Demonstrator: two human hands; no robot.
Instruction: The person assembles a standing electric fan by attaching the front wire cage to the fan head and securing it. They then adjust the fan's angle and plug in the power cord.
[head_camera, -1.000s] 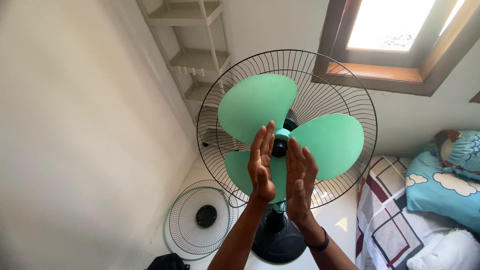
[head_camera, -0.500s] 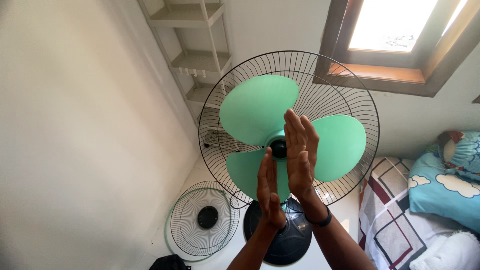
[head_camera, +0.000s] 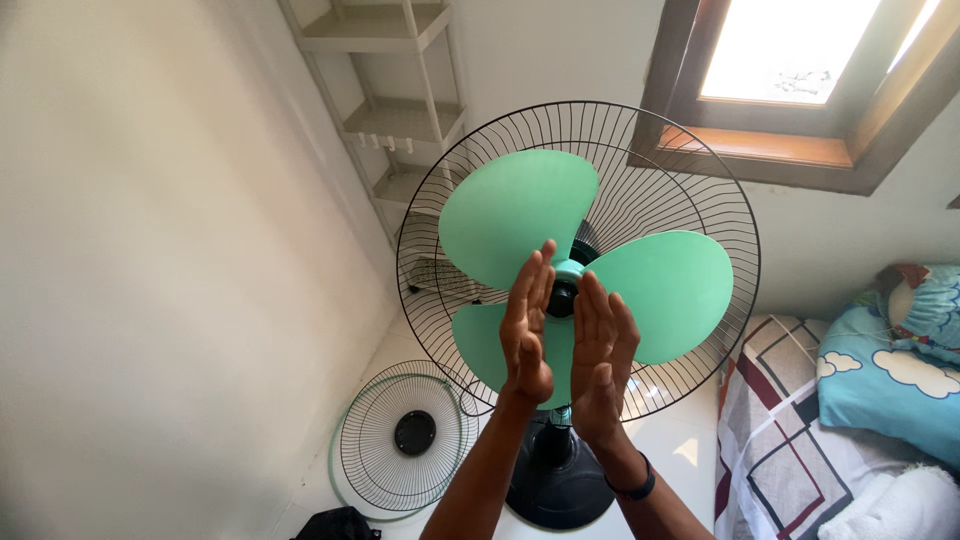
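Both hands are up flat with fingers straight, the left hand (head_camera: 527, 325) and right hand (head_camera: 601, 352) set palm-to-palm around the small dark hub cap (head_camera: 563, 296) of the mint-green three-blade plastic fan (head_camera: 560, 265). Neither's gripping anything. The round black wire rear guard (head_camera: 690, 180) sits just behind them, and the detached front wire grille (head_camera: 405, 436) lies on the floor below the left hand.

Left hand (head_camera: 527, 325) and right hand (head_camera: 601, 355) covered part of the lower green blade (head_camera: 490, 345) and the hub (head_camera: 565, 285). Fan base (head_camera: 550, 485) partly behind forearms. Dark object (head_camera: 335, 524) cut off at the bottom edge.
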